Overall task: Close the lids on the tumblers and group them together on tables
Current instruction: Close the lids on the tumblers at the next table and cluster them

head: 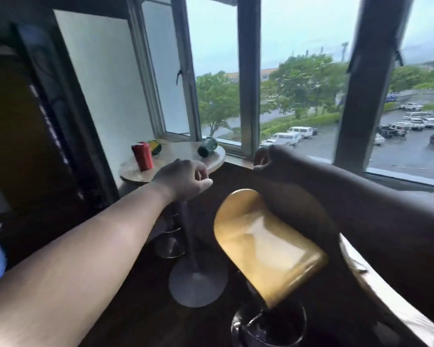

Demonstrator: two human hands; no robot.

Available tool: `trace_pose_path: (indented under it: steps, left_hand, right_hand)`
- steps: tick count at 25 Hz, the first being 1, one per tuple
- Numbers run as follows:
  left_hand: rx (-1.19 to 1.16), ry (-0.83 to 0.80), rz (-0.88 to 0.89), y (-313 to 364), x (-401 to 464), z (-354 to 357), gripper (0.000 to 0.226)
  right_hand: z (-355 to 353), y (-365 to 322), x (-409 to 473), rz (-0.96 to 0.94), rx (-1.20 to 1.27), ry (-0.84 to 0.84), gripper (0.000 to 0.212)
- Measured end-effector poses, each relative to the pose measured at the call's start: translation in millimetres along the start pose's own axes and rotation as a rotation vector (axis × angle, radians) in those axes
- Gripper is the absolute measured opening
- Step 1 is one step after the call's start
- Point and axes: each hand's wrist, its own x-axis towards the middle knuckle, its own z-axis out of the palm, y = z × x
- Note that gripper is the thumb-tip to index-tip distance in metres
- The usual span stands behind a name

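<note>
Three tumblers (pixel 142 156) on round table (pixel 186 151) (labels unreadable w/ blur).

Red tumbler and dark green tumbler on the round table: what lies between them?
In the head view, only bare tabletop separates the upright red tumbler from the tipped dark green tumbler; a yellow-green tumbler lies just behind the red one.

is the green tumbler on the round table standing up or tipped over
Tipped over: the green tumbler lies on its side on the round table, near the window, while the red tumbler stands upright.
</note>
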Motion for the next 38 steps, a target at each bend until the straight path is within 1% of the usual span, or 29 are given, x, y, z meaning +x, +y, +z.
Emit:
trace_pose_path:
  steps: [2, 4, 6, 8, 11, 17, 20, 23, 26, 30, 32, 33, 34, 36, 37, 38]
  left_hand:
    - [0.023, 0.000, -0.050, -42.6, -8.5, -9.0, 0.017]
    - [0.030, 0.009, -0.092, -81.3, -11.4, -14.3, 0.017]
    - [0.028, 0.004, -0.130, -113.5, -7.9, -14.4, 0.016]
    - [0.040, -0.012, -0.165, -142.4, 3.4, -9.7, 0.017]
    - [0.057, -0.008, -0.207, -181.1, 35.7, -4.0, 0.018]
    - [0.070, 0.041, -0.266, -263.3, 135.6, -2.6, 0.017]
    - [0.055, 0.090, -0.320, -305.2, 176.0, -4.2, 0.015]
    - [0.046, 0.101, -0.345, -347.8, 204.3, -3.0, 0.015]
    - [0.040, 0.105, -0.346, -395.8, 232.8, -1.3, 0.014]
    - [-0.015, 0.160, -0.227, -462.6, 283.9, -2.1, 0.017]
    - [-0.038, 0.150, -0.125, -491.6, 311.8, -4.0, 0.020]
    - [-0.059, 0.118, -0.062, -506.1, 325.5, -5.4, 0.025]
    - [-0.079, 0.069, 0.005, -517.8, 336.0, -5.2, 0.033]
    - [-0.101, -0.045, 0.147, -534.1, 355.9, -2.3, 0.054]
    - [-0.114, -0.090, 0.203, -539.6, 364.9, 0.9, 0.063]
    - [-0.132, -0.139, 0.249, -544.7, 374.7, 5.5, 0.071]
  right_hand:
    - [27.8, -33.7, 24.0, -0.036, 0.001, -0.023, 0.016]
    - [53.3, -60.3, 50.8, -0.079, 0.006, -0.045, 0.013]
    - [74.3, -79.4, 79.3, -0.130, -0.006, -0.097, 0.012]
    - [93.8, -92.6, 110.5, -0.158, -0.030, -0.126, 0.016]
    - [124.2, -104.3, 163.3, -0.172, -0.010, -0.120, 0.013]
    - [171.9, -116.1, 308.6, -0.296, -0.039, -0.118, 0.009]
    - [188.8, -126.7, 378.2, -0.345, -0.041, -0.152, 0.014]
    - [205.7, -141.7, 431.0, -0.364, -0.029, -0.158, 0.017]
    - [228.6, -157.7, 470.1, -0.370, -0.026, -0.175, 0.035]
    - [262.8, -175.2, 524.9, -0.288, 0.019, -0.139, 0.024]
    - [275.5, -181.2, 542.6, -0.231, 0.071, -0.146, 0.036]
    - [281.9, -185.0, 549.7, -0.200, 0.097, -0.140, 0.043]
    - [288.7, -186.6, 553.9, -0.174, 0.117, -0.131, 0.042]
    - [305.5, -182.4, 562.3, -0.134, 0.154, -0.103, 0.028]
    - [312.3, -179.5, 565.5, -0.117, 0.173, -0.101, 0.025]
    - [319.1, -176.7, 568.3, -0.082, 0.213, -0.120, 0.027]
